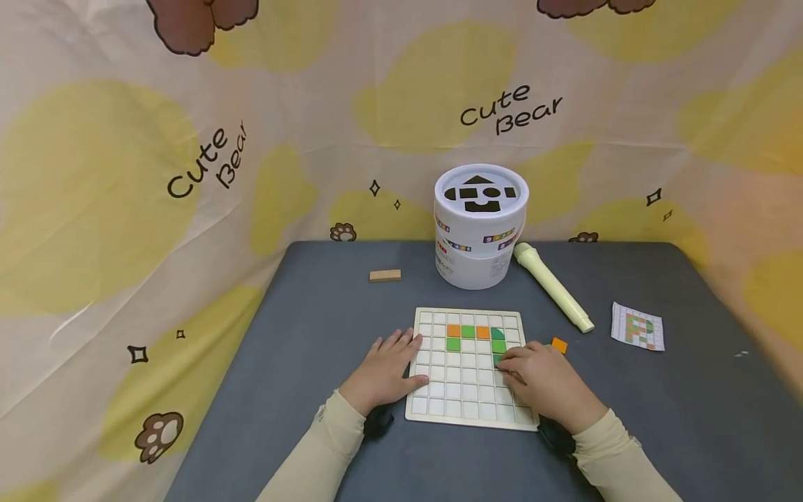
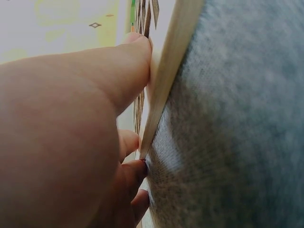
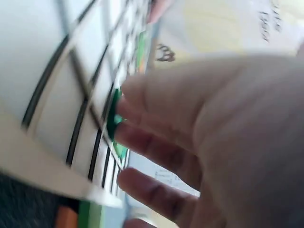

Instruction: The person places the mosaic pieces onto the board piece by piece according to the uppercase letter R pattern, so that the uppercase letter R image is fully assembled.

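Observation:
A square white grid board (image 1: 461, 411) with a pale wooden frame lies on the table. In its upper part sit orange and green square tiles, plus a dark green rounded tile (image 1: 498, 334). Fingers spread, my left hand (image 1: 383, 369) rests on the board's left edge, thumb on the frame. My right hand (image 1: 546, 380) reaches over the right side. Its thumb and fingertips pinch a dark green tile (image 3: 113, 111) at the grid, below a light green tile (image 1: 498, 346). The fingers partly cover this tile, so its full shape is hidden.
Beyond the board stands a white bucket (image 1: 473, 240) with shape holes in its lid. A pale yellow microphone-shaped stick (image 1: 555, 289), a pattern card (image 1: 637, 328) and a wooden block (image 1: 385, 276) lie around. A loose orange tile (image 1: 559, 345) is beside my right hand.

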{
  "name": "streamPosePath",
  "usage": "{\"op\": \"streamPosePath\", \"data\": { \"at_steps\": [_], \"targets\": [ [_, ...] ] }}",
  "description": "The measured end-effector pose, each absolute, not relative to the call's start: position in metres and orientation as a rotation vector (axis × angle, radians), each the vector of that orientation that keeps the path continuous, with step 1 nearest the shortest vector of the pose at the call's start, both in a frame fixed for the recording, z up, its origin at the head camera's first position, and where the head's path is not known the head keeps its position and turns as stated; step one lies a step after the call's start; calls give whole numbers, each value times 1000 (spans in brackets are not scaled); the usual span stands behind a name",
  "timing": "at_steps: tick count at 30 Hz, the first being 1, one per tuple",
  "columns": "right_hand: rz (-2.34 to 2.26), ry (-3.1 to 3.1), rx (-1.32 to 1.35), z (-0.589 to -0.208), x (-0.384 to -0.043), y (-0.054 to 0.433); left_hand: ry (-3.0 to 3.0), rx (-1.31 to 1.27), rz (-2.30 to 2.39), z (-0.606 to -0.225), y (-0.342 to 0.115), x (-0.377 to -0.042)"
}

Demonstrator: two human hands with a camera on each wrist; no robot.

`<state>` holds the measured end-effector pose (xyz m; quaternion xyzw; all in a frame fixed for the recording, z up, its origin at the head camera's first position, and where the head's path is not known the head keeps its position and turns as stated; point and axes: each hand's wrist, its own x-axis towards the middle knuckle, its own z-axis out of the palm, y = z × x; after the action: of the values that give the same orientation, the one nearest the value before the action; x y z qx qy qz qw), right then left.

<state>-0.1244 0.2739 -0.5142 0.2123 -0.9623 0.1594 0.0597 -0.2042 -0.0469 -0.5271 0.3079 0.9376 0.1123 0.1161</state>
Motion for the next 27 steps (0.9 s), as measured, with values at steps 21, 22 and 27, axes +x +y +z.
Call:
{"op": "streamPosePath", "data": {
  "at_steps": [21, 22, 27],
  "targets": [
    [1061, -2890, 79, -547, -136, 354, 2745, 886, 360, -528, -53, -203],
    [1030, -2894, 81, -546, -135, 353, 2746, 888, 355, -529, -53, -204],
    [907, -2900, 12, -541, -130, 357, 2749, 901, 335, -529, -48, -205]
  ]
}}
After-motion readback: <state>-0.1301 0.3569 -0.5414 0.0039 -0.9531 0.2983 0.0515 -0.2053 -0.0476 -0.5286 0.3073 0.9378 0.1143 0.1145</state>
